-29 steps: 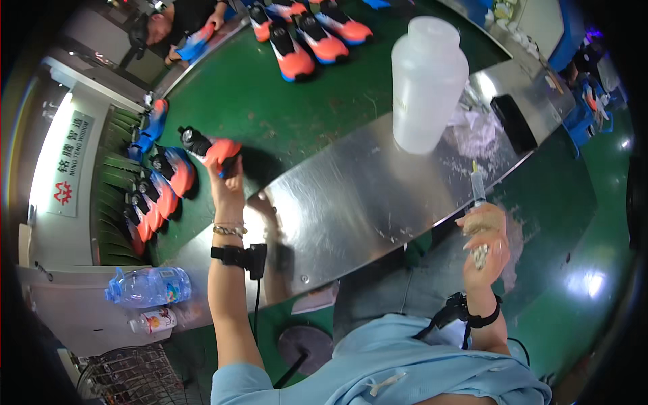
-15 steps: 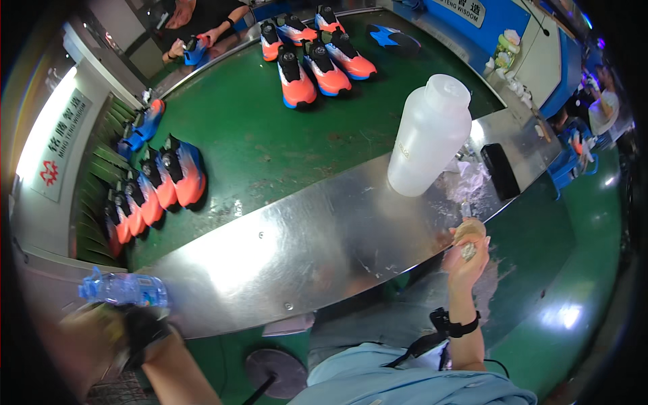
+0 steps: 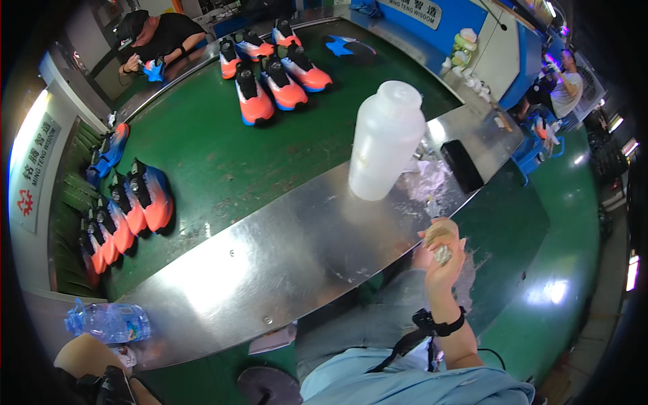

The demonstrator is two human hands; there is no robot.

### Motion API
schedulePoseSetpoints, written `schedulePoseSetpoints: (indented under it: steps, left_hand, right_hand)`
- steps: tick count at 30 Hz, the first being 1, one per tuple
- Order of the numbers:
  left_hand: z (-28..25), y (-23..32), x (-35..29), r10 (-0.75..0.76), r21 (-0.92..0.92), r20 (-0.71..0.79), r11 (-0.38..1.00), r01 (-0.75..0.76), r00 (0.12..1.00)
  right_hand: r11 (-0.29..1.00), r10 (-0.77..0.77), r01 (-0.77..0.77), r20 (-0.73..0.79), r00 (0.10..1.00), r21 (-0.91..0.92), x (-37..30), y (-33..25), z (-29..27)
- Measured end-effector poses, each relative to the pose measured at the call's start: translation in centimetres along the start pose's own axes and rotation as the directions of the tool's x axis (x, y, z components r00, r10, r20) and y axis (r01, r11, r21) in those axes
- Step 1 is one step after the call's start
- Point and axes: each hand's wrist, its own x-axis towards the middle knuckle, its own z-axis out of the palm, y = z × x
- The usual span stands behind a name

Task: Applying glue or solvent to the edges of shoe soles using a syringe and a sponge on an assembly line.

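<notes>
My right hand (image 3: 445,260) is closed around a tan, rounded lump, with a pale, crumbly-looking bit showing between the fingers; its kind is unclear. It hovers at the near edge of the metal counter (image 3: 297,233), just below a heap of whitish scraps (image 3: 425,181). A large white plastic bottle (image 3: 386,142) stands to the left of the scraps, and a black phone-like slab (image 3: 462,166) lies to their right. At the lower left, my left hand (image 3: 88,356) is partly cut off by the dark rim, its fingers hidden, close to a clear water bottle (image 3: 111,322) lying on its side.
On the green belt, orange-and-blue sports shoes stand in a far group (image 3: 282,84) and a left row (image 3: 150,202). A blue-and-black flat piece (image 3: 347,48) lies farther back. Across the belt, a person (image 3: 158,40) handles a blue shoe. A round stool (image 3: 268,386) is below the counter.
The view has shifted, so the belt and counter appear farther left. My left hand has dropped lower, away from the water bottle. The right hand keeps its grip near the counter edge.
</notes>
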Motion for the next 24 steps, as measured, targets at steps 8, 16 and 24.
schedulePoseSetpoints:
  steps: [8, 16, 24]
  left_hand:
    - [-1.1, 0.7, -1.7, 0.087, 0.12, -0.089, 0.99, -0.077, 0.992]
    - [-1.8, 2.4, -0.5, 0.349, 0.222, -0.09, 0.92, -0.323, 0.933]
    - [-4.8, 5.9, -2.2, 0.333, 0.433, -0.143, 0.868, -0.244, 0.932]
  right_hand:
    - [0.999, 0.023, -0.023, 0.018, 1.0, 0.029, 1.0, -0.8, 0.6]
    - [0.993, -0.115, 0.116, -0.022, 0.993, 0.012, 0.6, 0.3, 1.6]
    - [0.964, 0.255, -0.236, -0.189, 0.948, 0.12, -0.2, 2.7, 2.2]
